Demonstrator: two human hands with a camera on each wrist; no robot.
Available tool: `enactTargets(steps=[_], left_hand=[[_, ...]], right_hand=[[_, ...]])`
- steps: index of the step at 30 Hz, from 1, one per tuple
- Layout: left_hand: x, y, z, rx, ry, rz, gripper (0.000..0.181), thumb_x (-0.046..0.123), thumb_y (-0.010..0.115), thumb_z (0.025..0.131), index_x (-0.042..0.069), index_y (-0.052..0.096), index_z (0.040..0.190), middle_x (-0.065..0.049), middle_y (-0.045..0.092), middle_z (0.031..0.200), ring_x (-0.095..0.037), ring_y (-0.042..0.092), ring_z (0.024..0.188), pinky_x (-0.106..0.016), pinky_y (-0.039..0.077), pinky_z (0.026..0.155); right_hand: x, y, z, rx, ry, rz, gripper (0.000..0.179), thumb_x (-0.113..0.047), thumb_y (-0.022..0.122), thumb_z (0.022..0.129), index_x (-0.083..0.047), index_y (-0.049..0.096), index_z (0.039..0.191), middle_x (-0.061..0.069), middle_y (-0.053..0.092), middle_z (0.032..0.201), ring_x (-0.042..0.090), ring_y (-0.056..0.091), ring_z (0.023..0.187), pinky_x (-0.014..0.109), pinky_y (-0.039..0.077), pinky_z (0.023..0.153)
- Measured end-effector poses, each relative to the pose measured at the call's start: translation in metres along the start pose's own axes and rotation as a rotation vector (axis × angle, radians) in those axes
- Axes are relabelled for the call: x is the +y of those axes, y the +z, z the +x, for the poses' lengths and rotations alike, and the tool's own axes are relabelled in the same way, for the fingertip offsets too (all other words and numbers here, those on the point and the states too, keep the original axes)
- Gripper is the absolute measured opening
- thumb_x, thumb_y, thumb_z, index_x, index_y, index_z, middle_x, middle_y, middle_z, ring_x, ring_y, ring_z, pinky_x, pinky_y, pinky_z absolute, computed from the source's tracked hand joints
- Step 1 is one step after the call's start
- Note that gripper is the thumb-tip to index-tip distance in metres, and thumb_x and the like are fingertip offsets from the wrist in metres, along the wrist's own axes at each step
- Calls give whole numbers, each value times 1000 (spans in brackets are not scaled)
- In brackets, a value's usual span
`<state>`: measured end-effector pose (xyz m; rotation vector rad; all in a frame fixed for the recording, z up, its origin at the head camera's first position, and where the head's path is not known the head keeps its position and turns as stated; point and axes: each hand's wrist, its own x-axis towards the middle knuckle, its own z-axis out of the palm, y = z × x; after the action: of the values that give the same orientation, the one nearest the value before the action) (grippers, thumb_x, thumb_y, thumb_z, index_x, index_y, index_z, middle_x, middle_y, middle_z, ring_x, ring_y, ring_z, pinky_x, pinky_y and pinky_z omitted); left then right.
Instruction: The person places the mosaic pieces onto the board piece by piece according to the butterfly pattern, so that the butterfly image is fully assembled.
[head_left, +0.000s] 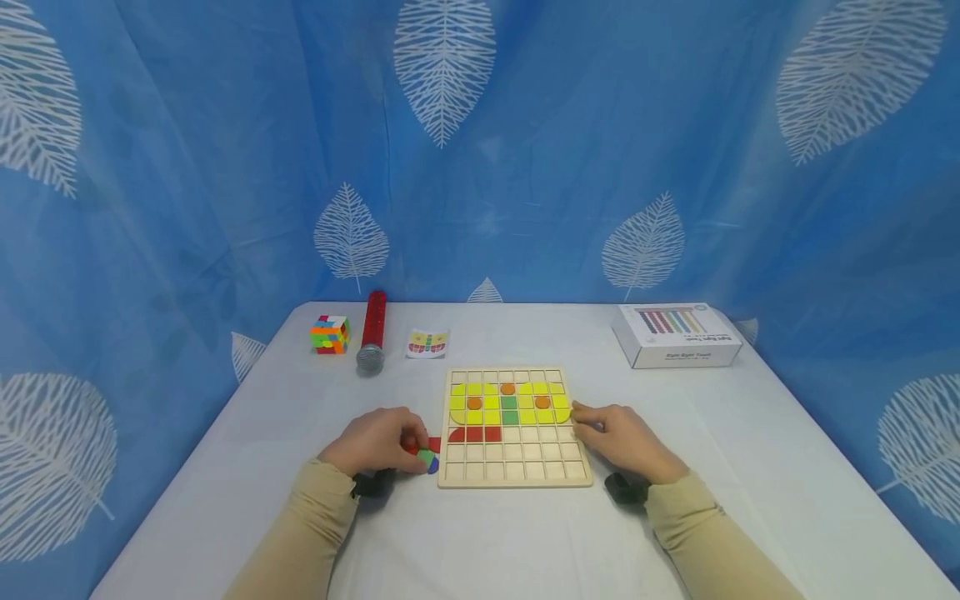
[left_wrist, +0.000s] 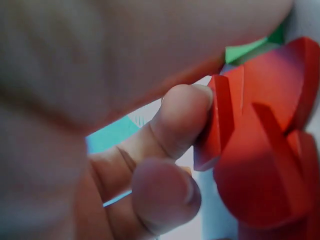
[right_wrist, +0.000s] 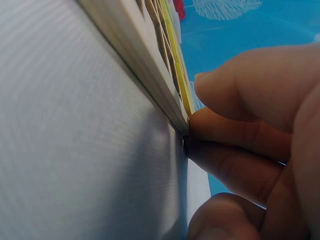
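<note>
A wooden grid board [head_left: 480, 481] lies flat, bearing yellow, green, orange and red tiles in its upper part. Part of its fourth row holds red tiles [head_left: 474, 434]. At the board's left side, my left hand [head_left: 382, 440] is over a small pile of coloured pieces, partly hidden by the fingers. A fingertip touches the edge of a red piece [left_wrist: 222, 112] in the left wrist view, beside a rounded red piece [left_wrist: 257, 175] and a green piece [left_wrist: 250, 51]. My right hand [head_left: 618, 437] touches the board's right edge with its fingertips, thumb apart from them.
Behind the board lies a pattern card [head_left: 427, 343]. A red microphone [head_left: 373, 329] and a puzzle cube [head_left: 330, 334] are at the back left. At the back right stands a white box [head_left: 675, 335]. A blue leaf-patterned curtain [head_left: 487, 225] hangs behind the white table [head_left: 480, 550].
</note>
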<state>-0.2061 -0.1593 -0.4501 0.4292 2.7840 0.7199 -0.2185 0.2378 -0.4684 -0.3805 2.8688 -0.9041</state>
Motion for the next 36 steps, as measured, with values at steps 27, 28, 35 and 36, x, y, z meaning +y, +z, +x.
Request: enactTargets(steps=[27, 28, 35, 36], left_hand=[[4, -10, -1, 41, -10, -90, 12, 27, 84, 85, 29, 72, 86, 11, 66, 86, -14, 60, 81, -33, 52, 74], [4, -10, -1, 58, -18, -90, 12, 27, 84, 86, 29, 72, 87, 11, 66, 86, -14, 59, 82, -32, 52, 74], [11, -5, 4, 184, -23, -115, 10, 27, 81, 88, 29, 73, 93, 11, 68, 92, -14, 58, 82, -31, 50, 74], [11, -3, 4, 192, -20, -124, 9, 27, 81, 88, 30, 73, 93, 11, 68, 92, -14, 57, 82, -31, 49, 73]], right_hand=[[-1, -2, 0, 4, -5, -6, 42, -29, 65, 100, -9, 66, 137, 8, 59, 147, 40, 48, 142, 61, 37, 114], [-1, -2, 0, 5, -6, -7, 42, -29, 65, 100, -9, 66, 137, 8, 59, 147, 40, 48, 142, 61, 37, 114], [-1, 0, -1, 2, -12, -21, 43, -27, 66, 99, -8, 65, 137, 9, 59, 147, 40, 49, 141, 60, 37, 114], [-1, 0, -1, 0, -12, -22, 42, -26, 67, 99, -8, 65, 137, 9, 59, 147, 40, 49, 141, 60, 37, 114]])
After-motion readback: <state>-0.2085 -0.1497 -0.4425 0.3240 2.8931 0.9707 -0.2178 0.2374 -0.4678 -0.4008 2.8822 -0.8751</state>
